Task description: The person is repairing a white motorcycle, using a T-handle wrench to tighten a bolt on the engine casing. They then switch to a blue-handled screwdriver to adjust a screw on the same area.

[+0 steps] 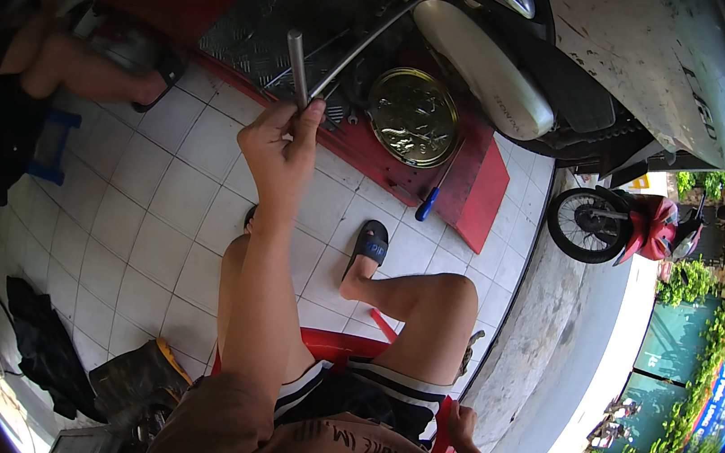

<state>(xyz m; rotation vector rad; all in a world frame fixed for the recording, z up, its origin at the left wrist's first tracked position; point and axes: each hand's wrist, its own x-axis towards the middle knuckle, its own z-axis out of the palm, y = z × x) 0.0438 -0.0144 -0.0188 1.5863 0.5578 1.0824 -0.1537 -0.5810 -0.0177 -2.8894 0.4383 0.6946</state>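
My left hand (283, 140) is raised over the front edge of a red work platform. Its fingers are closed round a shiny metal rod (297, 65), which sticks up past the thumb. From beside the thumb a slimmer metal bar (362, 48) slants up toward the motorcycle (646, 58); I cannot tell whether rod and bar are joined. Beyond the hand lie several metal tools, among them a wrench (352, 119). My right hand (461, 424) is low at my right side, its fingers curled at the edge of the red plastic seat (444, 429) under me.
A round pan (412, 117) with dark liquid and a blue-handled screwdriver (429, 200) rest on the red platform (482, 191). Another person's arm (110, 69) is at the left, beside a blue stool (53, 148). Dark cloth (49, 346) lies on the tiles. A red motorbike (643, 229) stands outside.
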